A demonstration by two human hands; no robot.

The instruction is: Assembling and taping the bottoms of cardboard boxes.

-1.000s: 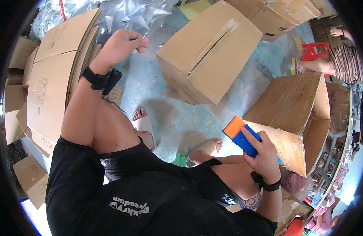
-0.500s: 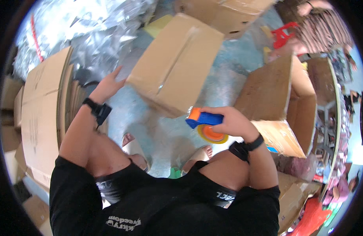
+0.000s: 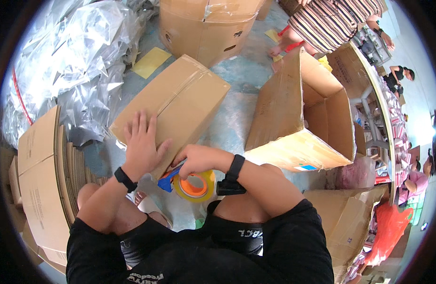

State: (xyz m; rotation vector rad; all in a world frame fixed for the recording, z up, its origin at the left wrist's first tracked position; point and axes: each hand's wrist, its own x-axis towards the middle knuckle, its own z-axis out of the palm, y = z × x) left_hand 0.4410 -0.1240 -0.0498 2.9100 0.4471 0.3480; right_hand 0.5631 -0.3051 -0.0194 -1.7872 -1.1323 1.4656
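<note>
A closed brown cardboard box stands before me, a strip of tape along its top seam. My left hand lies flat on the box's near left part, fingers spread. Against the box's near edge, my right hand is closed round a tape dispenser. The dispenser is blue, and a yellow tape roll with an orange core hangs at its side. My right fingers hide part of its handle, and I cannot see whether its tape touches the cardboard.
An open carton stands at the right, near a person in a striped garment. Flattened cartons are stacked on the left, below a heap of silvery plastic sheeting. A large carton stands beyond the box.
My left hand has come down onto the box. My right hand has moved left with the tape dispenser to the box's near edge. The box now appears further left and turned.
</note>
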